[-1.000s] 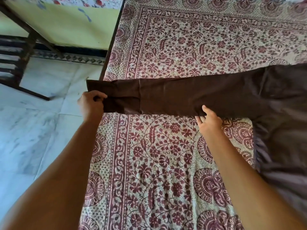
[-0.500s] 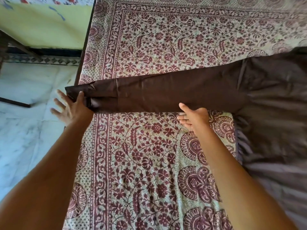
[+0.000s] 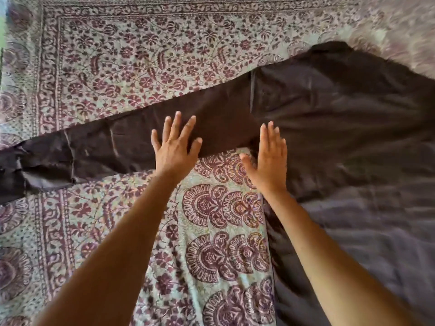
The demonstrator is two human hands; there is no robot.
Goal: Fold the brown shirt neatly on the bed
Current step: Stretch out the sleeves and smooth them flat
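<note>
Sleeve (image 3: 113, 147) under left hand (image 3: 175, 149)

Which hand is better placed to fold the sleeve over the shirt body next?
Probably the left. The left hand lies flat on the sleeve, nearer its cuff end; the right hand rests at the armpit, suited to pin the fold line.

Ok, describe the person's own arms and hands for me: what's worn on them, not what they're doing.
The left hand and right hand are bare: no gloves or rings that I can see. The left arm and right arm are bare too, as far as the frame shows: no sleeves, watch or bracelet. Slight blur could hide small marks.
</note>
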